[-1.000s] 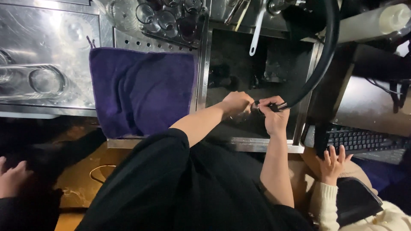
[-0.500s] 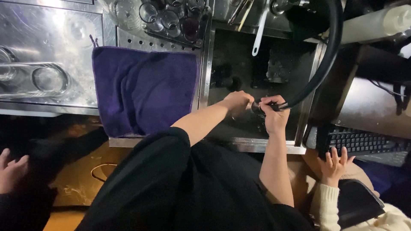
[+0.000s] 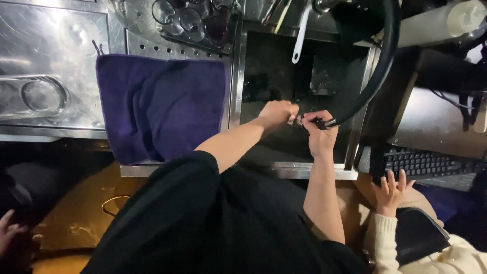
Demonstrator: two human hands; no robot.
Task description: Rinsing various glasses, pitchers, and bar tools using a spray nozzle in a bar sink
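Gripping black hose (image 3: 378, 76) end, right hand (image 3: 320, 136) fingers curled | left hand (image 3: 276, 114) fingers pinching nozzle (image 3: 296, 121)

Head camera looks steeply down — close over the sink (image 3: 264, 56).

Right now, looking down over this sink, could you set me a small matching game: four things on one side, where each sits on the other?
Things:
1. purple towel
2. black hose
3. keyboard
4. glasses

Places:
A. right of the sink, under another person's hand
B. on the rack at the top
C. spread on the steel counter, left of the sink
D. curving down to the right hand

Pairs: 1-C, 2-D, 3-A, 4-B
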